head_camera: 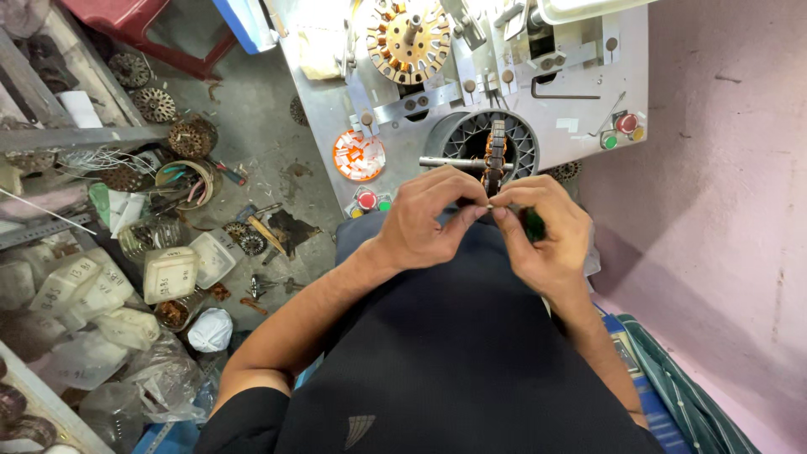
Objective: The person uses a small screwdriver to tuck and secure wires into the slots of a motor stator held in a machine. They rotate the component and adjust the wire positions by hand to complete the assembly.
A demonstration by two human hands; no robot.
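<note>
My left hand (424, 219) and my right hand (546, 231) meet in front of my chest, fingertips pinched together on a small thin pale piece (490, 205). My right hand also grips a dark green tool handle (533, 224). Just beyond the fingers, a copper-wound stator core (496, 151) sits upright inside a round grey slotted fixture (471, 134) on a metal machine table (580, 118). A second stator with orange slot liners (409, 38) sits higher on the machine.
An orange round tray of white slips (359, 155) sits left of the fixture. Red and green buttons (367, 200) lie near my hands, others (626, 124) at the right. Floor at left holds stators (192, 137), white plastic boxes (170, 273), bags, tools. Pink wall on the right.
</note>
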